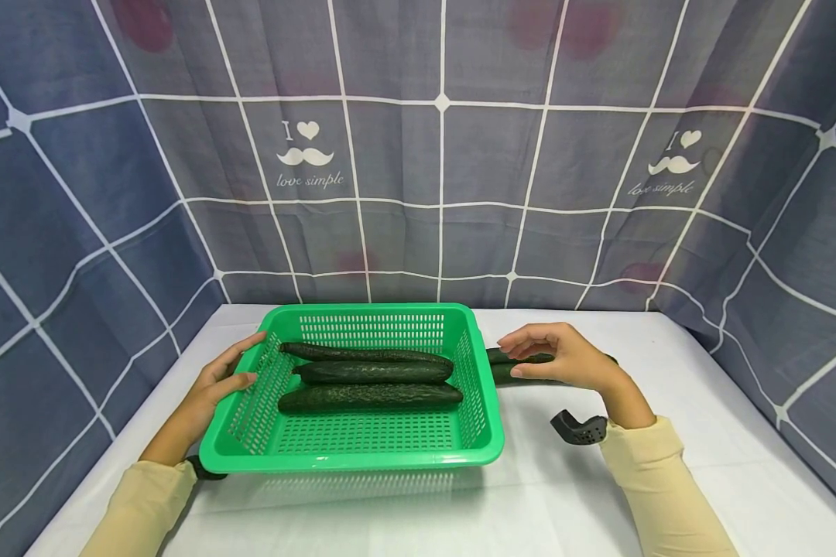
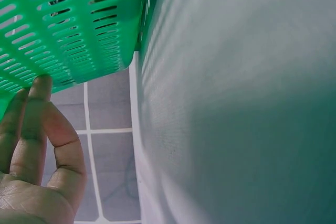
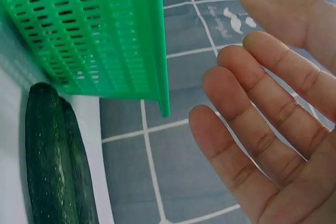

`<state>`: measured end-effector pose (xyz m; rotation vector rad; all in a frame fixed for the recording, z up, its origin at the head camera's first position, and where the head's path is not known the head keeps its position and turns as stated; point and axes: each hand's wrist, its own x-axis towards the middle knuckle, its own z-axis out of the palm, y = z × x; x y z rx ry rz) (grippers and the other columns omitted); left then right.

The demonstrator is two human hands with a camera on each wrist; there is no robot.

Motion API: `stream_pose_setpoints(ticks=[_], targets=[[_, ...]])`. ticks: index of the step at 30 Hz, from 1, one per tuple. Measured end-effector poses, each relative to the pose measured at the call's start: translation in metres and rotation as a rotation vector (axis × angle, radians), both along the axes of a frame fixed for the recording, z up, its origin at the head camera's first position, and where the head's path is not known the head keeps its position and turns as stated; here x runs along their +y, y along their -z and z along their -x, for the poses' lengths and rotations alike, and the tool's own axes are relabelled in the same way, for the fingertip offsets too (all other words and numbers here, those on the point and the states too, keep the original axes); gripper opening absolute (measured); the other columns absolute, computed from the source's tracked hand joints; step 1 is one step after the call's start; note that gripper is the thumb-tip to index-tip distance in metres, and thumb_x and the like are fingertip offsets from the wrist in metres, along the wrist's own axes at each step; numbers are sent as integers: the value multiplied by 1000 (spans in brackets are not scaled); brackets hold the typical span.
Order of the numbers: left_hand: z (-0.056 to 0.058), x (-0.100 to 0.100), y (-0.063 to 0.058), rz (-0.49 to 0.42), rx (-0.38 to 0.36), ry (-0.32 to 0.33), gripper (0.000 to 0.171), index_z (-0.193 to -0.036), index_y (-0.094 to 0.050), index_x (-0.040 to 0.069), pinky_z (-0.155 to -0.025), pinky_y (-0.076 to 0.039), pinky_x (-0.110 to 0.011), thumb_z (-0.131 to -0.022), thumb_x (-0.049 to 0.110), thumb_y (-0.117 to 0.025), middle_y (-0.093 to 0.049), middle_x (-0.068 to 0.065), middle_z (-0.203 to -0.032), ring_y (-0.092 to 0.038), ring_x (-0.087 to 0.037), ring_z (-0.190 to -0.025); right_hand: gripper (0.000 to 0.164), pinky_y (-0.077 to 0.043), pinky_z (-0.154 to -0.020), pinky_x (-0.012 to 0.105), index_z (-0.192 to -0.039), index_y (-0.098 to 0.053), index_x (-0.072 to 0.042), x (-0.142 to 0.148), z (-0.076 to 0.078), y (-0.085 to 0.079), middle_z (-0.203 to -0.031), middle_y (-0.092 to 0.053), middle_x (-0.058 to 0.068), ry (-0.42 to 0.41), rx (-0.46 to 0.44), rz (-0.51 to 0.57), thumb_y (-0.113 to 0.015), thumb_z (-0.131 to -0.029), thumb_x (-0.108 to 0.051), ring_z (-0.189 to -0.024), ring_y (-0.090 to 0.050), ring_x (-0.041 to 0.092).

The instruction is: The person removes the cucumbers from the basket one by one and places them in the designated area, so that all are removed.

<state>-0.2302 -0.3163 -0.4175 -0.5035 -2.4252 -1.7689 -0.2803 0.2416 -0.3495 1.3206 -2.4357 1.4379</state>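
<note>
A green plastic basket (image 1: 351, 463) with slotted walls has three dark green cucumbers (image 1: 369, 397) lying side by side in it. At its left side my left hand (image 1: 212, 387) grips the rim, thumb over the edge, while other fingers (image 2: 39, 98) touch the slotted outer wall. My right hand (image 1: 564, 357) is held off the basket's right side, fingers apart and gently bent, with nothing in them. Under that hand, two more cucumbers (image 3: 47, 156) lie on the table beside the basket, partly hidden by it in the head view.
A white cloth covers the table (image 1: 529, 495). Dark grey curtains (image 1: 404, 155) with white grid lines stand at the back and both sides. A black strap piece (image 1: 580, 429) sticks out from the right wrist.
</note>
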Motion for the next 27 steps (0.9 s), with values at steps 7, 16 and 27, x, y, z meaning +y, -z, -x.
stream_pose_setpoints(ticks=[7, 16, 27], targets=[[1, 0, 0, -3, 1, 3, 67, -170, -40, 18, -100, -33, -11, -107, 4, -56, -28, 12, -172, 2, -54, -162, 34, -58, -96, 28, -121, -73, 11, -9, -6, -6, -118, -79, 3, -41, 9, -21, -83, -88, 10, -106, -76, 14], [-1, -1, 0, 2, -14, -7, 66, -170, -39, 18, -105, -32, -19, -107, 6, -57, -25, 6, -175, 2, -54, -162, 34, -60, -96, 39, -123, -75, 6, -27, -11, -23, -117, -77, 19, -78, 20, -129, -84, -90, 3, -107, -76, 30], [-1, 1, -3, -14, -30, -5, 68, -170, -38, 16, -116, -9, -84, -106, 6, -58, -13, -19, -180, 5, -55, -162, 33, -59, -99, 43, -124, -76, 1, -55, -7, -53, -122, -78, 10, -169, -14, -300, -84, -92, -3, -109, -76, 24]])
